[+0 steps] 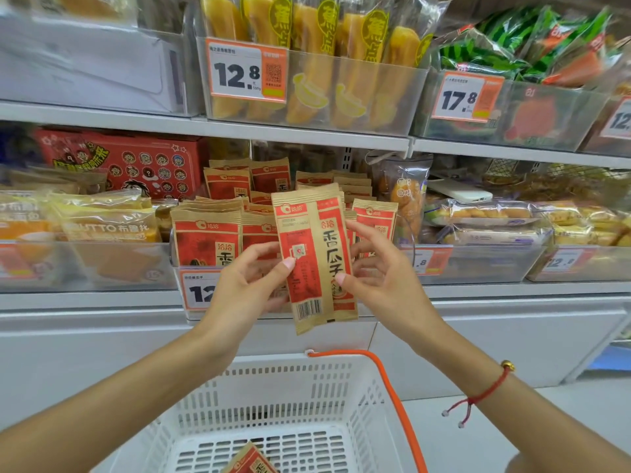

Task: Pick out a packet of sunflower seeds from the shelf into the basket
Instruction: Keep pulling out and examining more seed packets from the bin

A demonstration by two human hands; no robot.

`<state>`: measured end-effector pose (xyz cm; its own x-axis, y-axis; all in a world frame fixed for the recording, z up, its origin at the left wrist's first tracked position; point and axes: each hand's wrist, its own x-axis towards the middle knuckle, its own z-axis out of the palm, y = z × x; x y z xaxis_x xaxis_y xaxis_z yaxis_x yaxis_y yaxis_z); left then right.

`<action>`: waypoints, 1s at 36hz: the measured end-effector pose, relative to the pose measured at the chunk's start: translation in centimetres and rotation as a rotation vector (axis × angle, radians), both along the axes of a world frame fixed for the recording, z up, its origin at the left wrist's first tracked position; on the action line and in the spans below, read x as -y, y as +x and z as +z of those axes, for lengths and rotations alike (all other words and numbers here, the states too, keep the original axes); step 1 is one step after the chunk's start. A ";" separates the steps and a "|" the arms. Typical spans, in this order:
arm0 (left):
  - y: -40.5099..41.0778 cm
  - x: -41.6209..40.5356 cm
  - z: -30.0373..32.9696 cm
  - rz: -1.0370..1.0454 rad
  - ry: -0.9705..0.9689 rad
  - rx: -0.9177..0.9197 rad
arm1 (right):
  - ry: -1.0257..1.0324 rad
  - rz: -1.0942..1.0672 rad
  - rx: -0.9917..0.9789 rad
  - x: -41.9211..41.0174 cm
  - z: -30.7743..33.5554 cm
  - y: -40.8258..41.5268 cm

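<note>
1. The shelf (307, 131) fills the view: white boards carrying clear bins of snacks, each bin with an orange-and-white price tag (246, 72) on its front.
2. The basket (273, 387), white plastic with slotted walls and an orange handle (396, 397), sits below the hands, in front of the shelf's base panel. One red-and-tan pack (251, 460) lies on its floor at the frame's lower edge.
3. The middle bin (191, 268) holds rows of upright red-and-tan seed packets (206, 238). Left of it are yellow bread bags (102, 220) and a red box (136, 162); right of it are more clear-wrapped pastries (491, 213).
4. The top board carries yellow banana-shaped cakes (307, 46) and green watermelon-print bags (495, 52).
5. The packet (316, 257) is held up between both hands, in front of the middle bin and above the basket, upright with a slight tilt, barcode toward the bottom.
6. The left hand (246, 285) has its grip pinched on the packet's left edge, thumb tip on the front.
7. The right hand (382, 274) has its grip clamped on the packet's right edge, thumb on the front and fingers curled behind. A red string bracelet (481, 394) with a gold bead circles that wrist.
</note>
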<state>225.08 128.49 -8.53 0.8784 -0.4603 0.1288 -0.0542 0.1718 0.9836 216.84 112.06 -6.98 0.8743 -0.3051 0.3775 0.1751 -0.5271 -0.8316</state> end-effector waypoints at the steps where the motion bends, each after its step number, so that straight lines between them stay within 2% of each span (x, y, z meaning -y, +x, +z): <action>1: 0.0 0.0 0.1 0.004 -0.021 -0.017 | -0.001 0.013 -0.002 -0.1 0.0 0.0; 11: 0.3 -0.1 0.3 0.022 -0.026 0.018 | 0.110 0.002 0.104 0.4 0.3 -0.1; 13: 0.1 0.0 0.2 0.031 -0.022 0.031 | 0.057 -0.034 0.098 0.1 0.1 -0.1; 17: -0.8 0.3 0.1 0.027 -0.010 0.075 | -0.174 -0.081 -0.010 -1.4 -0.9 -0.1; 19: -1.2 0.5 0.1 0.013 0.009 0.106 | -0.178 -0.071 -0.023 -1.9 -1.3 0.1; 23: -1.1 0.5 0.6 0.003 0.018 0.170 | 0.013 -0.004 -0.100 -1.1 -0.6 0.2; 32: 0.0 0.3 0.4 -0.032 0.084 0.174 | 0.559 0.456 -0.317 0.2 0.9 -0.8; 34: -0.1 0.3 0.6 -0.040 0.058 0.162 | 0.601 0.507 -0.355 0.2 1.2 -1.0; 36: 0.0 0.3 0.8 -0.005 0.040 0.152 | 0.584 0.460 -0.377 0.5 1.3 -1.0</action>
